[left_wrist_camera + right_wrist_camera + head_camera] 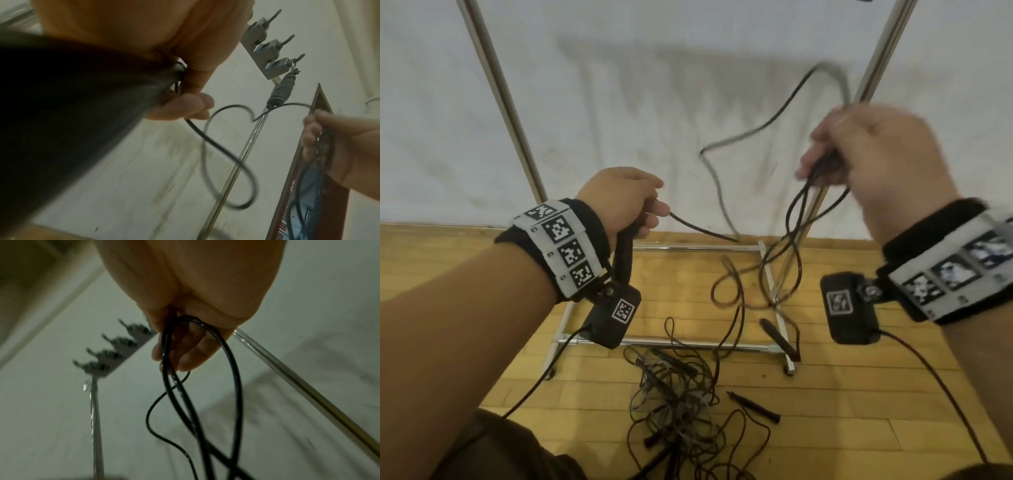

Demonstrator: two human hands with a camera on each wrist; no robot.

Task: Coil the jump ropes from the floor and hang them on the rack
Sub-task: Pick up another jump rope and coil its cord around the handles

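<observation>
The right hand's fingers (pixel 185 352) were curled round several gathered loops of the black rope (pixel 796 219); the left hand (pixel 619 202) gripped its handle (pixel 624 253). A slack length arced between them, leftward from the coil. The rack's hooks (pixel 273 47) stood far above, and more tangled ropes (pixel 681 404) lay near on the floor.

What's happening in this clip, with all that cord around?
A person is coiling a black jump rope in front of a metal rack. The right hand holds gathered loops, the left hand grips the rope's handle, and the rope swings between them. More ropes lie in a tangled pile on the wooden floor. One coiled rope already hangs from a hook.
</observation>
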